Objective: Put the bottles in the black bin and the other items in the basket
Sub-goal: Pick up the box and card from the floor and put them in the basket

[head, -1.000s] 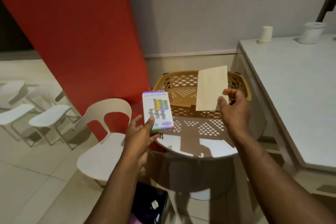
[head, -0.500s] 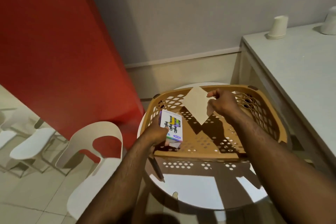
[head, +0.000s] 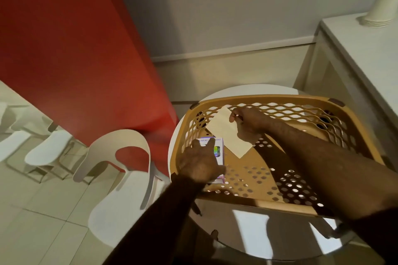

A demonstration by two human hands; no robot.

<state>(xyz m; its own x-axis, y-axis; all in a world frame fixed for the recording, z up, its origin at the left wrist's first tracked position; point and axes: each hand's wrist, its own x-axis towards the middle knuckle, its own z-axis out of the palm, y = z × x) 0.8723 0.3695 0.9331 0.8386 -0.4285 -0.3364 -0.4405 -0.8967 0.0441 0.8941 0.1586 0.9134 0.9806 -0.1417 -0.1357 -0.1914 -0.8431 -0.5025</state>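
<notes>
A tan perforated basket (head: 254,99) stands on a round white table (head: 241,228). Both my hands are inside it. My left hand (head: 199,162) lies over a small white and purple box (head: 217,146) that rests flat at the basket's left side, fingers spread along its top. My right hand (head: 247,123) pinches a cream envelope (head: 226,133) by its upper edge, holding it low over the basket floor near the back left. No bottles and no black bin are in view.
A white plastic chair (head: 120,157) stands left of the table, in front of a red wall panel (head: 71,45). More white chairs (head: 45,150) are at far left. A grey counter (head: 366,54) on the right carries stacked paper cups (head: 381,8).
Both hands have gone down into the basket. The box went from upright in my left hand to lying flat on the basket floor. The envelope dropped lower with my right hand.
</notes>
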